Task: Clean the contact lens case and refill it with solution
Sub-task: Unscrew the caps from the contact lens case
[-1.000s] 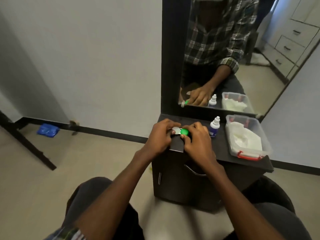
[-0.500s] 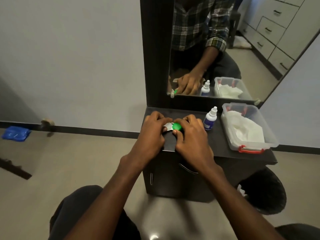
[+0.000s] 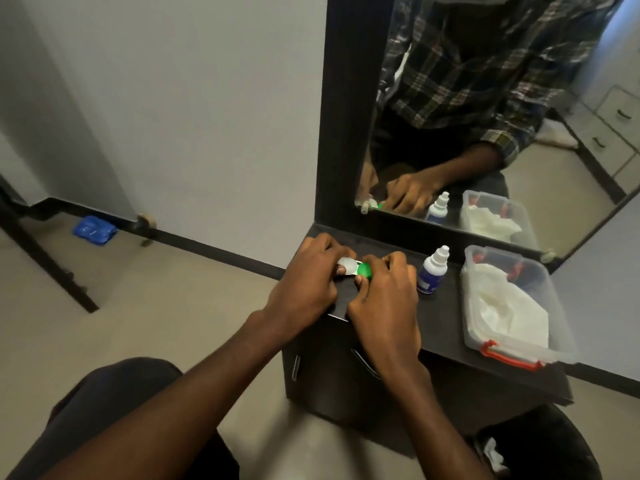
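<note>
Far off to the left, a crumpled blue thing [image 3: 93,230] lies on the floor against the dark skirting, too blurred to name. On the dark cabinet top [image 3: 446,323], near its left edge, the left hand [image 3: 304,289] curls over the white-capped end of the contact lens case [image 3: 355,268], its thumb tucked beneath, so most of that end is hidden. The right hand [image 3: 384,306] grips the other end, fingers bent around the green cap [image 3: 364,270]; only a sliver of green shows between the knuckles, and whether either cap is loosened I cannot tell. Just right of that hand stands a small solution bottle [image 3: 433,275], upright and capped, its label unreadable. Further right, by the top's right edge, sits a clear plastic box [image 3: 512,348] with red clips, holding white crumpled tissue [image 3: 509,313]. Behind, the mirror [image 3: 519,133] repeats the hands and bottle; its upper part is cut off.
</note>
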